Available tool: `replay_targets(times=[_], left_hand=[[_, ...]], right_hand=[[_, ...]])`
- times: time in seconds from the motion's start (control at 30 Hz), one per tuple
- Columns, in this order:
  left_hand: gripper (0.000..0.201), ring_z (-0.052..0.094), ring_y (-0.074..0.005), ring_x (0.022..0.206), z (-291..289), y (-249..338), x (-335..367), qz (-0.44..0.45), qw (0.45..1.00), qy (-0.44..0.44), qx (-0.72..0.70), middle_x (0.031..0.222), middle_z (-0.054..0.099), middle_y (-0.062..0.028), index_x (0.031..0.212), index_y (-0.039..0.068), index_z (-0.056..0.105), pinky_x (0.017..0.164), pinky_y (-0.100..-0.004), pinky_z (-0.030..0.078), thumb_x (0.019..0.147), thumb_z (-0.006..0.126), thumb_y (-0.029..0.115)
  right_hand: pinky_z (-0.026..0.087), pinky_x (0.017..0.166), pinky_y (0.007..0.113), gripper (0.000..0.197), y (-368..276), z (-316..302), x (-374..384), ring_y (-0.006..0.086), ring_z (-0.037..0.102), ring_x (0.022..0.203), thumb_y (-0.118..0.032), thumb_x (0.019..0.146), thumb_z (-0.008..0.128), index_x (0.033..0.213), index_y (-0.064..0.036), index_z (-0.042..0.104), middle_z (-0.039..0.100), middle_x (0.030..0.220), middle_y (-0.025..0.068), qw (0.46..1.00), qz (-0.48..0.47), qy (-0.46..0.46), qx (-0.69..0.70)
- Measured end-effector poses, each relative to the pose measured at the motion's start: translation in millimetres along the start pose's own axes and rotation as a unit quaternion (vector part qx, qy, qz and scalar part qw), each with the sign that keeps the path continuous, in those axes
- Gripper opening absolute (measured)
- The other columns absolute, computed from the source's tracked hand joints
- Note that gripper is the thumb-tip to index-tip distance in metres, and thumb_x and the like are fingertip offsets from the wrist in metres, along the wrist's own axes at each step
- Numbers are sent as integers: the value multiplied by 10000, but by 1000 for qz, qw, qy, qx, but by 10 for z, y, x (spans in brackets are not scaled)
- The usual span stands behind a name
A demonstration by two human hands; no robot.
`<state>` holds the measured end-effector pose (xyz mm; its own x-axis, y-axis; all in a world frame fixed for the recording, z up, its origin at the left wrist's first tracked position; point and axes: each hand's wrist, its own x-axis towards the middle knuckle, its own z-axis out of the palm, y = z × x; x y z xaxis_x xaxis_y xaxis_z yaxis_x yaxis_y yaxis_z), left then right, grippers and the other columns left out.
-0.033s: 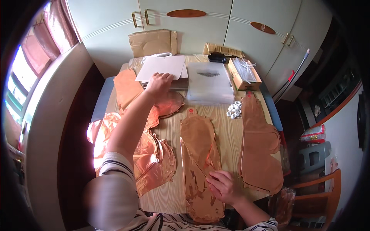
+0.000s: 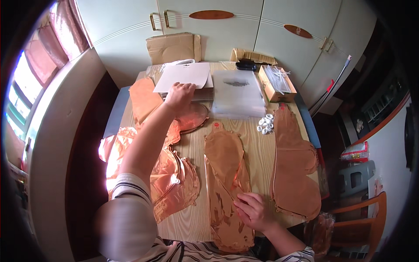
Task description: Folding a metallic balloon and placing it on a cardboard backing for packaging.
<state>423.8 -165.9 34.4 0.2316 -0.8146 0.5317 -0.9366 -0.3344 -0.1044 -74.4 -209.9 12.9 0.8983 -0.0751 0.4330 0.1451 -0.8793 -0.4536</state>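
My left hand (image 2: 180, 95) reaches across to a stack at the back, its fingers closed on the near edge of the top white card (image 2: 185, 75). That card bows slightly upward, and more cards (image 2: 203, 94) lie beneath it. A flat rose-gold foil balloon (image 2: 223, 150) stretches lengthwise down the middle of the table. My right hand (image 2: 253, 212) rests at its right side, fingers loosely bent and slightly apart, fingertips touching the foil. To the right lies another flat foil balloon (image 2: 294, 174). Crumpled shiny foil balloons (image 2: 174, 183) lie at the left, partly hidden behind my left arm.
Clear plastic bags (image 2: 238, 98) lie stacked beside the cards. Near them stand a cardboard box (image 2: 275, 94) of clear and white plastic pieces and a cluster of white ribbon rolls (image 2: 265, 124). Folded cardboard (image 2: 170, 49) leans at the back. A wooden chair (image 2: 371, 218) stands to the right.
The top white card has bent upward a little more under my left fingers. My right hand and the balloons stay where they were.
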Motion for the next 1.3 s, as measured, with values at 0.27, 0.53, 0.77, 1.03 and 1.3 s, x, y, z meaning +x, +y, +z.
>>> replay_targets(times=[0.27,0.53,0.77,1.03,1.3], left_hand=[[155,659,-114,669,-1481,1101,-110,-297,748,329,-495,792,722,-19,1000,42,732,607,-265,499,966,694,189],[157,628,-97,894,-2017,2622,-1223,-429,320,223,-815,971,670,-12,1143,74,637,760,-277,523,1013,623,160],[879,564,-326,1153,-1979,3037,-2659,-378,782,133,-477,1356,496,-191,1542,-4,258,989,-426,472,862,779,189],[796,409,-331,1429,-1995,3316,-3269,2,966,-129,-223,1499,483,-124,1456,149,505,1198,-548,266,724,800,252],[472,586,-276,1237,-1918,3381,-3430,29,982,-9,-187,1300,632,-77,1249,113,671,1054,-471,427,789,750,181]], right_hand=[[450,965,445,446,-137,-311,128,336,585,1146,-118,824,754,1257,-64,668,617,1292,151,990,17,138,-37],[463,949,458,417,-445,-392,667,351,582,1174,-171,923,662,1310,-16,631,597,1345,167,896,-122,229,-360],[455,968,427,298,-136,-300,34,252,613,1114,-142,931,587,1192,-47,694,662,1237,103,936,-184,14,-299],[274,1197,539,538,-308,-620,-405,344,417,1415,-49,873,588,1408,-34,531,511,1460,159,940,-87,-202,-260],[232,1215,555,842,-511,-511,-1008,368,342,1466,-118,681,721,1473,-21,452,392,1551,208,962,-56,-229,-136]])
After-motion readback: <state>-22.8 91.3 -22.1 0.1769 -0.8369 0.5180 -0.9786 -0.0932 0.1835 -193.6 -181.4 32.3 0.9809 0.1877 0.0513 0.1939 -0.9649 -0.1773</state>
